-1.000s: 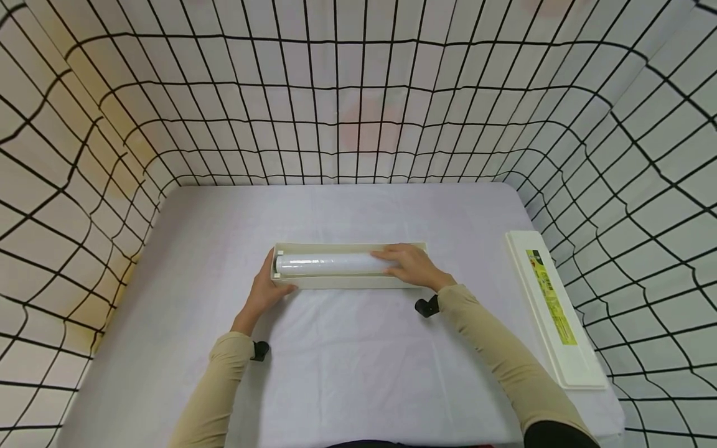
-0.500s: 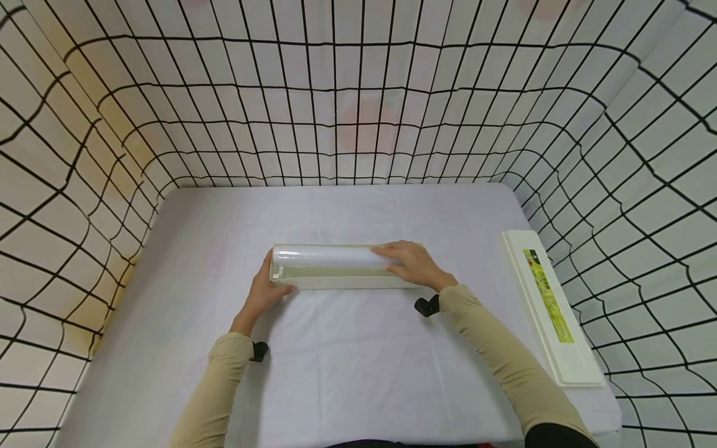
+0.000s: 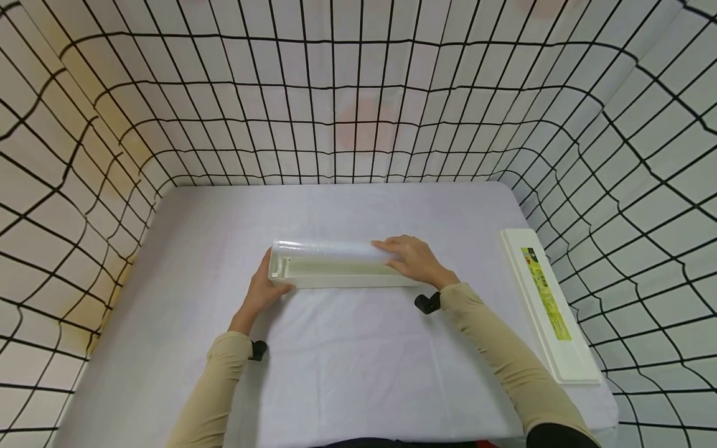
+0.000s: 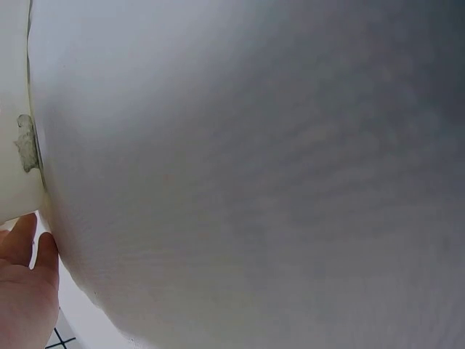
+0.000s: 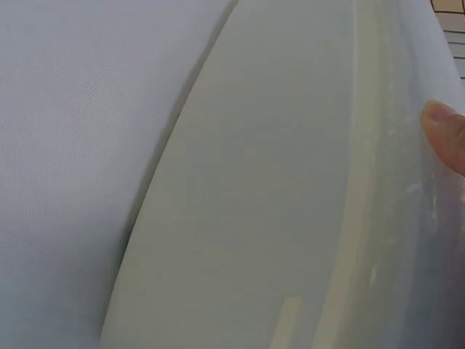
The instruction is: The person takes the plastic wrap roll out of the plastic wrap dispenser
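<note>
A long cream dispenser box [image 3: 342, 279] lies across the middle of the white-clothed table [image 3: 336, 373]. A roll of clear film [image 3: 325, 249] sits raised along the box's far edge, and the box's inside shows in front of it. My right hand [image 3: 400, 255] grips the roll's right end. My left hand [image 3: 270, 281] holds the box's left end, thumb on its near wall. In the left wrist view the box [image 4: 11, 109] fills the left edge above my fingers [image 4: 29, 276]. In the right wrist view a fingertip [image 5: 445, 134] lies on the roll [image 5: 414, 233] beside the box wall [image 5: 254, 218].
A long cream lid [image 3: 549, 305] with a yellow-green label lies along the table's right edge. Walls of white cloth with a black grid [image 3: 358, 93] enclose the table on the far, left and right sides.
The roll has risen out of the box and shifted toward its far edge with my right hand on it. The box's inside now shows. My left hand has stayed put.
</note>
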{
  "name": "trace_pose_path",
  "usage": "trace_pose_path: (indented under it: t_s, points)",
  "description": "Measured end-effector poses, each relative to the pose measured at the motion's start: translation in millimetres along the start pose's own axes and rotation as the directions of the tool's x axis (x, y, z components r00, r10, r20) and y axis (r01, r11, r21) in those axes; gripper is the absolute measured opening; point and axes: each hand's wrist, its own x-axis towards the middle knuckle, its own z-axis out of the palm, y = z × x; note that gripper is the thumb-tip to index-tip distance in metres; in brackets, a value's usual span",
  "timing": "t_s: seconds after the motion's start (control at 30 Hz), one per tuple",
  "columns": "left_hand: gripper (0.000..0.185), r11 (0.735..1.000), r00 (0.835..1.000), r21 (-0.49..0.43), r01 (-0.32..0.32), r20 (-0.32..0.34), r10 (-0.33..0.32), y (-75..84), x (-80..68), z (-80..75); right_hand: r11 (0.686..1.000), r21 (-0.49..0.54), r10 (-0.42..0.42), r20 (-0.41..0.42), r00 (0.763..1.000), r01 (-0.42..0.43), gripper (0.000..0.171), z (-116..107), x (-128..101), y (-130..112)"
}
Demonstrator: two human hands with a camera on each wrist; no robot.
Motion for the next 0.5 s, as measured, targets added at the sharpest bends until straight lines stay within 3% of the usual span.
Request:
trace_pose_path:
  t_s: [0.5]
  points:
    - [0.107,1.000,1.000,-0.001,0.008,0.001,-0.008,3.3,-0.6,0.7,0.998,-0.051,0.043,-0.010,0.999,-0.044,0.049,-17.5,-2.4,-5.5]
